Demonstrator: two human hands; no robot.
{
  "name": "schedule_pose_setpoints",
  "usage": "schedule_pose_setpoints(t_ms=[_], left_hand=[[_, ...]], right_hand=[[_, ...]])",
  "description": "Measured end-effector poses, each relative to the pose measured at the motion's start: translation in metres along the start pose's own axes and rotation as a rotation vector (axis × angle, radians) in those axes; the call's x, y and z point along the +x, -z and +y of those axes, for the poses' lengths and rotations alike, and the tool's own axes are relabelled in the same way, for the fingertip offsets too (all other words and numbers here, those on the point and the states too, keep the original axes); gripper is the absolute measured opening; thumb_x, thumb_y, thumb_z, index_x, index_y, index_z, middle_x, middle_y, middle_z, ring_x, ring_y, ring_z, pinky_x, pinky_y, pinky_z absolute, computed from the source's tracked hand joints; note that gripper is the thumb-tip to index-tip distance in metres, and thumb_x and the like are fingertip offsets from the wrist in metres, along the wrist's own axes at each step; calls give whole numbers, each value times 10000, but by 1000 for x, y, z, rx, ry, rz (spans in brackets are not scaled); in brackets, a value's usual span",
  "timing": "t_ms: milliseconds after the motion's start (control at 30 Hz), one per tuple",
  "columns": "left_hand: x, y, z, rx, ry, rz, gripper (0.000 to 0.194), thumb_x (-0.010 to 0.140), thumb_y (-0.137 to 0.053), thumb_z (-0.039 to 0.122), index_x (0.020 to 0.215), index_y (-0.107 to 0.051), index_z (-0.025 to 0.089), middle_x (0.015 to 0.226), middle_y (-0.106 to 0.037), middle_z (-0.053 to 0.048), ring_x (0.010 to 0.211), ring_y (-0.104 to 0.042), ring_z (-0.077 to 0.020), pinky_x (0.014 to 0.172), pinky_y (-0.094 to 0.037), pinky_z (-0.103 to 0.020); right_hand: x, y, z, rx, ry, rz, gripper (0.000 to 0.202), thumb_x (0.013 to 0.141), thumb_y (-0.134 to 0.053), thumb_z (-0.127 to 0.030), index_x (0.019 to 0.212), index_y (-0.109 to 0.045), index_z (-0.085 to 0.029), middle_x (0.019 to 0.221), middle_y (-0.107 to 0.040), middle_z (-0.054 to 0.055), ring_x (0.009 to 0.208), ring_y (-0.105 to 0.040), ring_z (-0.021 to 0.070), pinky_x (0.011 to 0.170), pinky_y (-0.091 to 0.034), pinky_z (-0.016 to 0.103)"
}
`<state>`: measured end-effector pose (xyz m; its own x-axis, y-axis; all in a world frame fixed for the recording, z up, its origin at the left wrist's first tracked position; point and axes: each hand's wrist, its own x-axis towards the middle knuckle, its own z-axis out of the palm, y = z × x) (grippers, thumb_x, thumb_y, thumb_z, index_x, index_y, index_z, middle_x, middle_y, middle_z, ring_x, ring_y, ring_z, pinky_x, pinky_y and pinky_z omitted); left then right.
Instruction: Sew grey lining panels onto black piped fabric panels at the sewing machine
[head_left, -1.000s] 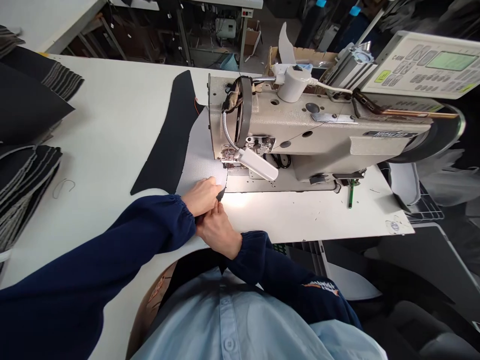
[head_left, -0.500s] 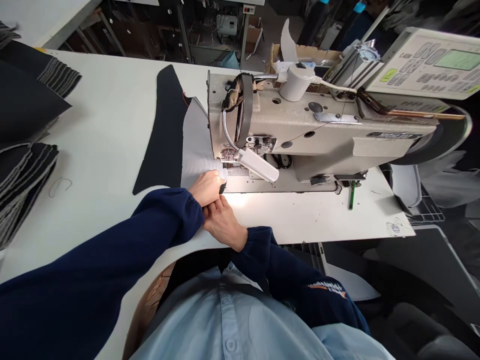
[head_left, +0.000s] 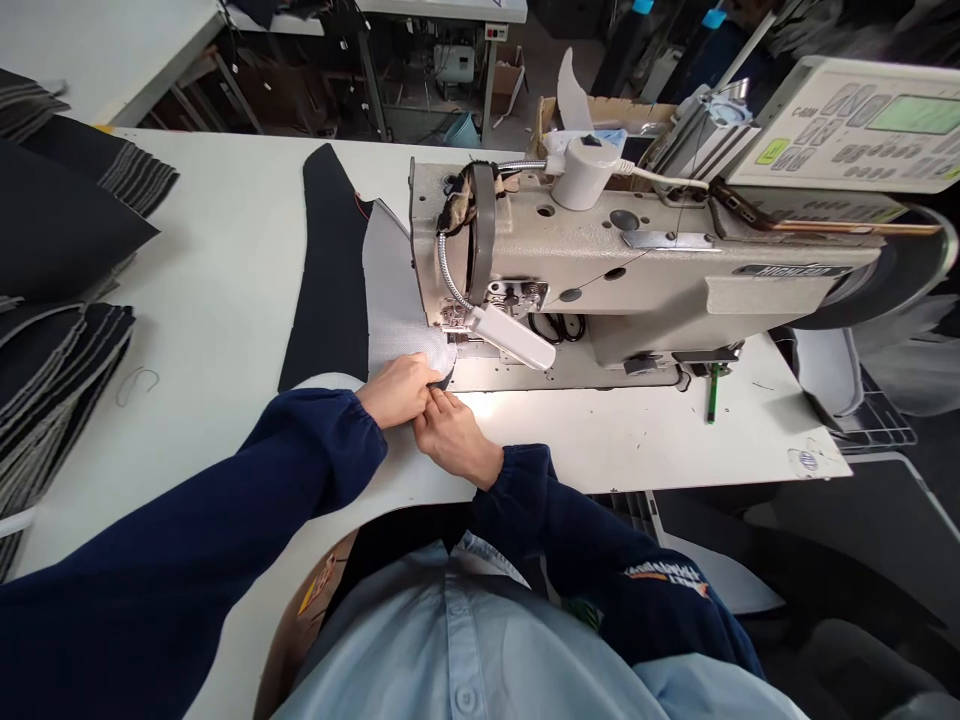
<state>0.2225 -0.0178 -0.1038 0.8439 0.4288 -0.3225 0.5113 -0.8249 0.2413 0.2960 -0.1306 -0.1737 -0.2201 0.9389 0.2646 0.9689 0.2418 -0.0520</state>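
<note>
A dark fabric piece and a light grey mesh piece lie joined on the white table, their near right corner by the needle area of the sewing machine. My left hand has its fingers closed on the near edge of the grey mesh piece. Just right of it, my right hand is closed with its fingertips at the same dark-edged corner, touching my left fingers. A white lamp head shines over the machine bed. What my right fingertips pinch is partly hidden.
Stacks of dark fabric pieces lie along the left of the white table. A loose thread is near them. At the right are a control panel, a phone and a green-handled item. Black scissors rest behind the lamp.
My left hand has moved slightly left and down along the fabric. The fingers of both hands overlap less than before. The view has shifted a little.
</note>
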Motion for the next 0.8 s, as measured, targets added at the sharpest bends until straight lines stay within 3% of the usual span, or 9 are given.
schedule_pose_setpoints(t_ms=[100,267,467,633,800], left_hand=[[-2,0,4,-19,12,4,338,766,-423,115,894,-730,177,905,-624,-83,810,-604,-186,743,-474,-282],[13,-6,7,-38,42,42,412,800,-419,127,1077,-720,174,993,-636,-101,894,-613,-207,813,-483,-296],[24,-14,11,51,71,83,418,826,-391,118,1102,-703,146,1014,-622,-134,851,-608,-228,777,-487,-335],[31,-15,13,34,81,84,396,843,-400,127,1133,-669,137,1018,-609,-124,904,-596,-218,825,-482,-321],[10,-14,11,57,57,121,350,815,-421,108,1107,-614,121,1081,-545,-141,1000,-526,-245,873,-468,-344]], right_hand=[[0,-2,1,11,-4,-17,325,906,-367,-9,972,-684,-42,926,-665,197,945,-579,269,775,-500,410],[-3,-4,2,4,-16,5,291,909,-402,-20,1000,-678,-30,1017,-658,221,997,-576,269,857,-488,426],[-8,-4,6,21,-1,-12,269,917,-420,-51,983,-681,-51,899,-672,178,942,-586,271,836,-488,426],[-10,-6,9,2,-14,29,271,926,-418,-68,1011,-671,-28,969,-670,202,998,-588,283,906,-473,455],[-16,-6,7,-4,-58,57,326,938,-377,-60,1143,-614,26,1183,-603,274,1150,-538,301,1003,-427,507]])
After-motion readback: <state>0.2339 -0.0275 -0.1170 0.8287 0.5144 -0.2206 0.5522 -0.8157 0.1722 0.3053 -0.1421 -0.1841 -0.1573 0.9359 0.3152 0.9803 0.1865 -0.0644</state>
